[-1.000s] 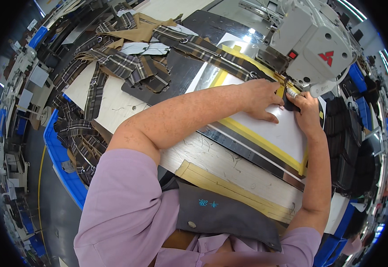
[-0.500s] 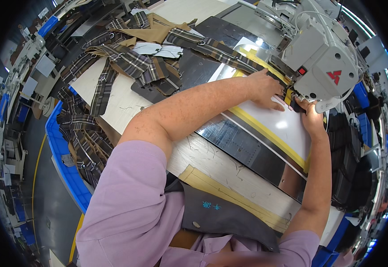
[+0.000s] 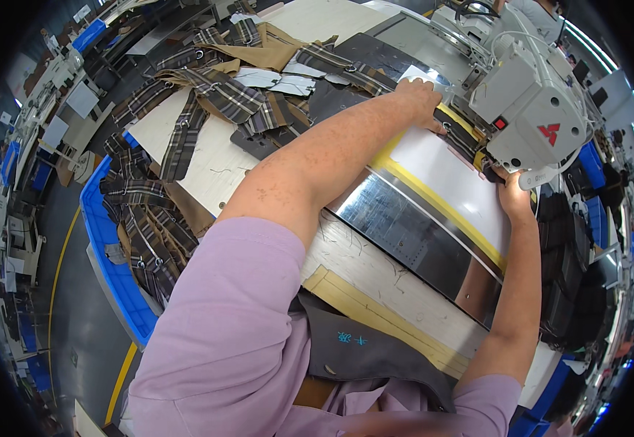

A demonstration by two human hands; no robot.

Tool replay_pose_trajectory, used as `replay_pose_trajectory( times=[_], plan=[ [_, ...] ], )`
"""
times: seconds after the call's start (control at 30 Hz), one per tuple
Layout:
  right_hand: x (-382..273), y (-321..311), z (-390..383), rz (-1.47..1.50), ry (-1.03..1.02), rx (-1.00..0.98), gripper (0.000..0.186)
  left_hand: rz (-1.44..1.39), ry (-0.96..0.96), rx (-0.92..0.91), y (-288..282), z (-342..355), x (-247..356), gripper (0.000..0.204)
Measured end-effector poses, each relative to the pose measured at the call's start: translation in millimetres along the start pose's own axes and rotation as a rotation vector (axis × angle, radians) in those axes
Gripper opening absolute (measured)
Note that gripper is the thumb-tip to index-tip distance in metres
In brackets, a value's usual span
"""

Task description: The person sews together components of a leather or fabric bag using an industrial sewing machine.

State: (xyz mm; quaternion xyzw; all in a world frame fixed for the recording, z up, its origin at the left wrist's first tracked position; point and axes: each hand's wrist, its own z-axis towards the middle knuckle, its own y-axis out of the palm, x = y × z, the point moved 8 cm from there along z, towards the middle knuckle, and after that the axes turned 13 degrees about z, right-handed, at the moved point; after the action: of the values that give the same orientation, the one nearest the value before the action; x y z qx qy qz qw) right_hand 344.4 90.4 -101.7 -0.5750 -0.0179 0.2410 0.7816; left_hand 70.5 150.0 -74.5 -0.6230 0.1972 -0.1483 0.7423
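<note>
My left hand [image 3: 419, 102] is closed, its fingers bent over a plaid fabric strip [image 3: 368, 75] beside the sewing machine head [image 3: 528, 109]. From under that hand a dark stretch of the strip [image 3: 462, 135] runs to the needle area. My right hand [image 3: 512, 193] is closed at the strip's near end, just below the machine head; its fingertips are partly hidden. Under the strip lies a white plate [image 3: 441, 178] edged with yellow tape [image 3: 441, 213].
Plaid and tan fabric pieces with metal rings [image 3: 233, 95] are heaped on the table at the left. A blue bin [image 3: 106, 244] of similar pieces stands below it. Dark stacked pieces [image 3: 561, 262] lie right of my forearm. Loose threads litter the pale tabletop [image 3: 364, 266].
My left hand has slid away from the needle, up and to the left along the strip, uncovering its dark stretch. My right hand has stayed near the needle. The whole view has shifted slightly.
</note>
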Motion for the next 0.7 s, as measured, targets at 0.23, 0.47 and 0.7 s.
replay_pose_trajectory(
  times=[0.23,0.47,0.7],
  plan=[
    [-24,-2,-7,0.036,-0.037,0.098,0.046,0.040,-0.036,-0.073,9,7,-1,0.085],
    [-79,-20,-30,0.109,-0.171,0.151,0.042,0.017,0.003,-0.102,-5,-15,-6,0.096],
    [-115,-23,-62,-0.075,-0.190,0.045,0.043,0.027,0.156,-0.366,-12,-46,-16,0.079]
  ],
)
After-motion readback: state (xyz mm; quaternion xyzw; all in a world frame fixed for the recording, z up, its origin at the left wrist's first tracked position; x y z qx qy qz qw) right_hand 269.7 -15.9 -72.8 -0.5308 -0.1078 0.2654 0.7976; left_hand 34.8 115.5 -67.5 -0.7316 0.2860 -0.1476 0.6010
